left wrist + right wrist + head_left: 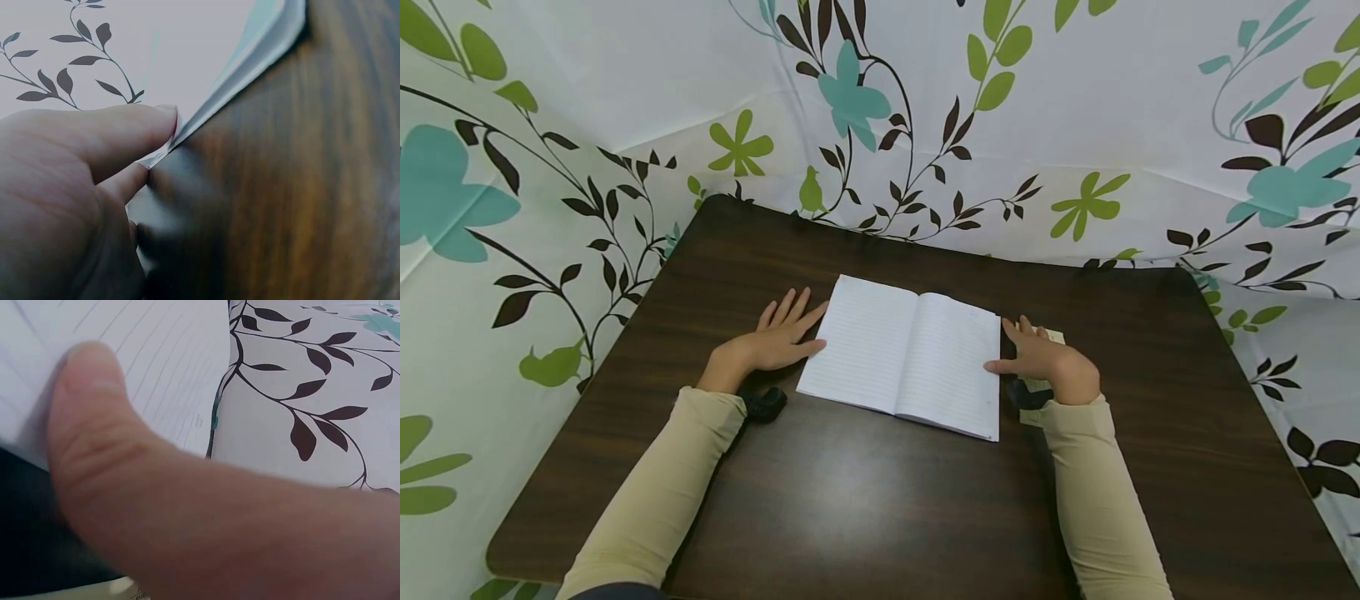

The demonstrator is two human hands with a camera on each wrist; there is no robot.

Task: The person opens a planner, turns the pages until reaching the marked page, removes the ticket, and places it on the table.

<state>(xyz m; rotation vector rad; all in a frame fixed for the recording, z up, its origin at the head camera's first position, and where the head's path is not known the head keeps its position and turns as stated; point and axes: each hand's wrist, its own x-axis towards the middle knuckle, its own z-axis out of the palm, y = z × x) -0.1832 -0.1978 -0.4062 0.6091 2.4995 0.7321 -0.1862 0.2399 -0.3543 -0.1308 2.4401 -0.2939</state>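
Observation:
An open lined notebook (865,342) lies on the dark wooden table, its pages showing no visible writing in the head view. My left hand (778,340) is at its left edge, fingers spread and straight. The left thumb (134,128) rests on the notebook's edge in the left wrist view. At the opposite side, my right hand (1047,358) has its thumb (94,394) on the right-hand page, while its other fingers extend beyond the edge. A pale yellow paper item (1054,337) lies partly hidden beneath the right hand.
The dark wooden table (850,500) has a rounded far left corner. Leaf-patterned white fabric (647,67) hangs behind and on both sides of it. A black wrist device (765,405) sits under the left wrist, and another (1028,395) is at the right.

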